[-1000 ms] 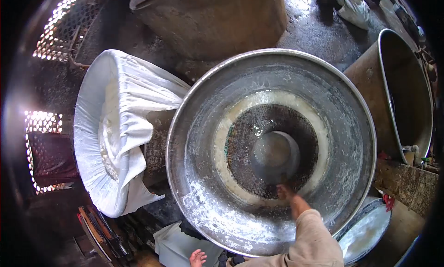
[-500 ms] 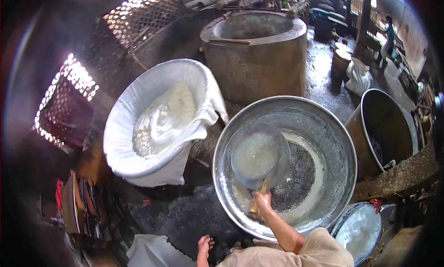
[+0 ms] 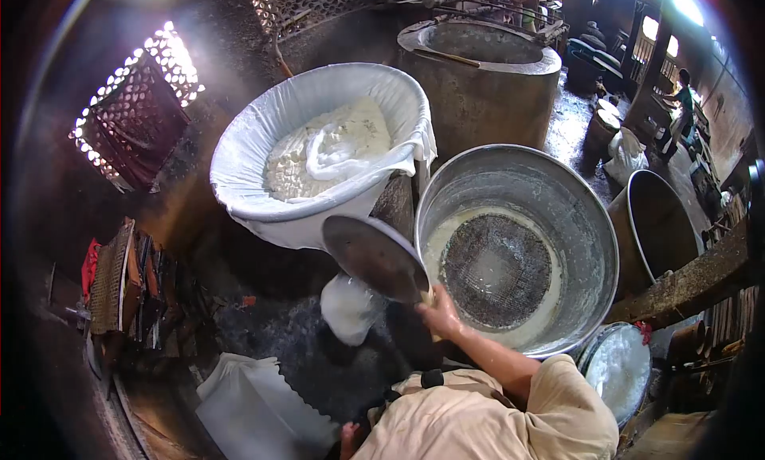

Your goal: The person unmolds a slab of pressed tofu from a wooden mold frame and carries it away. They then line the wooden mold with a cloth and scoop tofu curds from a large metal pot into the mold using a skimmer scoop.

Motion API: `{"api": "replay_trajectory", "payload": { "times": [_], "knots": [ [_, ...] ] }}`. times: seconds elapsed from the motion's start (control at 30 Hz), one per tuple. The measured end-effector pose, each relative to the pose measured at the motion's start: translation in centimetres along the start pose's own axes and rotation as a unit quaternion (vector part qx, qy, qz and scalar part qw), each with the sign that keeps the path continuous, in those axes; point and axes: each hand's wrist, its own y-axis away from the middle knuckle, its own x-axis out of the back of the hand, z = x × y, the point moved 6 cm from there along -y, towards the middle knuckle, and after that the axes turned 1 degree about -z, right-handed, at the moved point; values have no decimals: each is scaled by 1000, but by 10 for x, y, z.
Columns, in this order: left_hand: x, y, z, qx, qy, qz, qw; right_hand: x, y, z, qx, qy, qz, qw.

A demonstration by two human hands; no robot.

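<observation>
My right hand (image 3: pixel 441 313) is closed around the short handle of a big round metal ladle (image 3: pixel 374 258). The ladle is tipped on its side, past the left rim of a large metal vat (image 3: pixel 590 221). Below and left of it is a blob of whitish liquid (image 3: pixel 348 309), apparently in the air above the dark floor. Perforated or mesh-like grey material (image 3: pixel 500 269) covers the middle of the vat's bottom, ringed by pale liquid. My left hand (image 3: pixel 349 438) hangs low by my shirt, partly hidden, its fingers loosely apart with nothing seen in them.
A cloth-lined tub (image 3: pixel 239 153) with white wet mass stands left of the vat. Behind is a round masonry vat (image 3: pixel 478 101). A metal drum (image 3: pixel 657 225) and a pan of pale liquid (image 3: pixel 617 372) are at right. White cloth (image 3: pixel 259 408) lies lower left. Another person (image 3: pixel 684 105) stands far right.
My right hand has swung the liquid-filled ladle left, out over the vat's rim, and tipped it; liquid has left it. My left hand sits lower in view. The camera view has shifted.
</observation>
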Motion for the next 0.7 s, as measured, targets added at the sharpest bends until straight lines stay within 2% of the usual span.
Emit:
{"api": "replay_trajectory", "payload": {
  "times": [0.03,0.07,0.13,0.17,0.2,0.27,0.33,0.37,0.47,0.5,0.57,0.6,0.63,0.67,0.7],
  "knots": [
    [-5,7,-8,5,7,6,1000,8,-3,-12,86,99,21,991],
    [-9,14,-17,27,52,6,998,16,-13,-31,132,132,-1,982],
    [-17,18,-35,89,219,15,972,23,-46,-39,154,213,-39,964],
    [-23,18,-42,128,361,22,924,25,-55,-56,170,299,-79,936],
    [-29,17,-48,166,505,40,846,24,-63,-69,151,355,-146,911],
    [-34,12,-52,168,682,58,710,15,-76,-80,219,425,-201,855],
    [-26,-5,-45,143,745,75,647,-1,-81,-85,261,516,-263,773],
    [-23,-15,-41,143,753,85,636,-8,-85,-82,280,537,-273,747],
    [11,-48,-4,211,744,144,617,-28,-93,-59,318,571,-294,698],
    [33,-59,23,215,714,167,645,-31,-93,-51,333,587,-307,671],
    [71,-80,70,218,673,186,682,-34,-96,-42,337,579,-312,673],
    [88,-93,95,175,645,176,723,-35,-95,-37,342,575,-320,671],
    [105,-107,121,130,614,161,762,-44,-101,-19,347,559,-292,694],
    [118,-119,145,131,601,150,774,-52,-111,-2,350,543,-262,717],
    [132,-133,175,94,578,139,798,-47,-105,-13,342,578,-292,681]
  ]
}}
